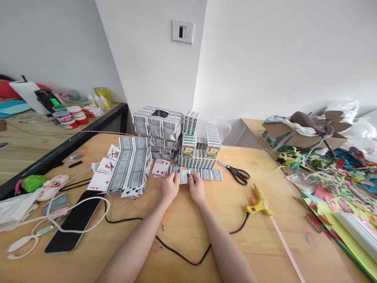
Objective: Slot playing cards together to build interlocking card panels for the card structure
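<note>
A strip of grey-backed playing cards lies across the table in front of stacked green card boxes. My left hand pinches its left part, thumb and fingers together. Close beside it, my right hand grips the same strip near its middle. Face-up heart cards lie just left of my left hand. Further left stands a long folded piece made of playing cards, with loose cards along its side. Behind them rises a stack of card-built boxes, the top one with a dark opening.
Right of the strip lie black-handled scissors and a yellow glue gun, its black cord running under my forearms. At left are a phone and white cable. A cardboard box and craft scraps crowd the right.
</note>
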The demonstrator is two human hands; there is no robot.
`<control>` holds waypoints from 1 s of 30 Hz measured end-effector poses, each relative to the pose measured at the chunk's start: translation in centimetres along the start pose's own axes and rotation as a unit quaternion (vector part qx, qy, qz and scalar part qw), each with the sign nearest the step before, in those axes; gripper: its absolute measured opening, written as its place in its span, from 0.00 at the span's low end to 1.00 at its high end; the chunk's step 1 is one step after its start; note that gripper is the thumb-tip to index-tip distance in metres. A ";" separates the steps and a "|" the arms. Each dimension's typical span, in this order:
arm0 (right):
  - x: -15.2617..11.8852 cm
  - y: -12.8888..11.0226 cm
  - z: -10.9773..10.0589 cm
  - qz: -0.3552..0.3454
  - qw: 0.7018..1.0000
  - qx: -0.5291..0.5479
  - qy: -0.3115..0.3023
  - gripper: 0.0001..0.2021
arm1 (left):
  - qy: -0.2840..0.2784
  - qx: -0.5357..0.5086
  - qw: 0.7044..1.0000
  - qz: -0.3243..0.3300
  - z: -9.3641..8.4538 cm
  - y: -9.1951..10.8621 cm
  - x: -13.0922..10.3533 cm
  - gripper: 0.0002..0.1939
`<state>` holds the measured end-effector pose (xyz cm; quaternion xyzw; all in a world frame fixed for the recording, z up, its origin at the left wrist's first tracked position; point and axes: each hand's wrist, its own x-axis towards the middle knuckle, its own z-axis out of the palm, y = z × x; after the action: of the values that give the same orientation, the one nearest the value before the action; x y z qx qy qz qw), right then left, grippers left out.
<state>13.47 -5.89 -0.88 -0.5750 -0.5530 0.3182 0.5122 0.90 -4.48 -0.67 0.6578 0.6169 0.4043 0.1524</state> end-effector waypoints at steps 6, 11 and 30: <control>0.9 0.7 -0.3 0.104 0.988 0.096 0.058 0.24 | 0.115 0.027 0.991 0.060 -1.3 -1.0 1.1 0.09; 0.8 0.1 -0.5 0.104 0.983 0.137 0.060 0.33 | 0.106 0.080 0.987 0.089 -1.7 -1.9 1.8 0.16; 1.0 0.1 -0.7 0.133 0.982 0.094 0.098 0.17 | 0.101 0.135 0.985 0.039 -1.0 -3.7 2.3 0.19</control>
<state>14.35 -5.06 -0.56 -0.6208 -0.3866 0.3764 0.5687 -2.57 -1.95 -1.82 0.6516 0.6522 0.3870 -0.0168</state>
